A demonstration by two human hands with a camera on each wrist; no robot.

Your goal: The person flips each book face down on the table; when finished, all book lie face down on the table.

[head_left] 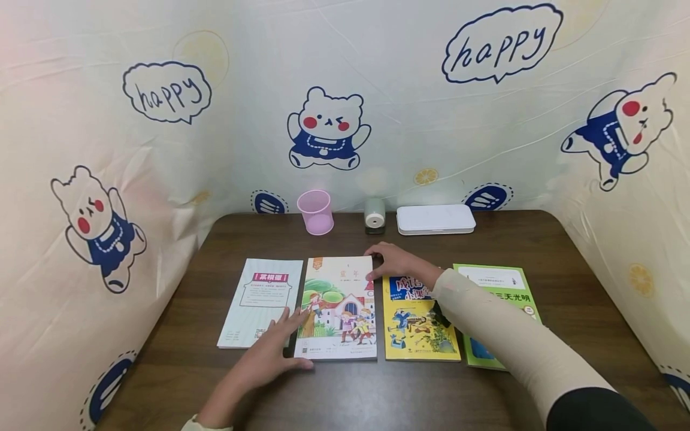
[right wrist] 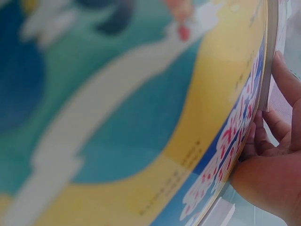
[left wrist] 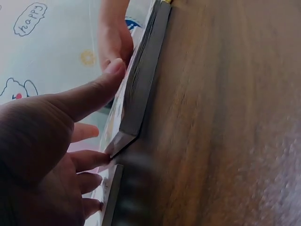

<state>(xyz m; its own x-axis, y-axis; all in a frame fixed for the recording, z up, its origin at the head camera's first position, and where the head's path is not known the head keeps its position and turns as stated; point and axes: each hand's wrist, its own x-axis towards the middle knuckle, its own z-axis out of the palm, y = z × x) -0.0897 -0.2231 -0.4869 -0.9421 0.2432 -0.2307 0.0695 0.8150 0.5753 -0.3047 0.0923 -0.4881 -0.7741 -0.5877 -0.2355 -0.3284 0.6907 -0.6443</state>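
Between my hands lies a thick illustrated book [head_left: 336,305] with a pale cover showing children and a house. My left hand [head_left: 266,356] is at its lower left corner, fingers spread along the left side and thumb by the bottom edge. In the left wrist view, the fingertips [left wrist: 106,157] meet the book's corner. My right hand [head_left: 399,262] has its fingers and thumb curved round the upper right corner, reaching over the yellow book [head_left: 420,335]. Left of the pale book is a light blue book [head_left: 237,323]. A green book [head_left: 487,278] lies at the right, partly behind my right sleeve.
Along the back of the brown table [head_left: 350,395] stand a pink cup [head_left: 316,215], a small green and white pencil sharpener [head_left: 374,215] and a white case [head_left: 435,219]. Patterned cloth [head_left: 242,137] encloses the table at the back and sides.
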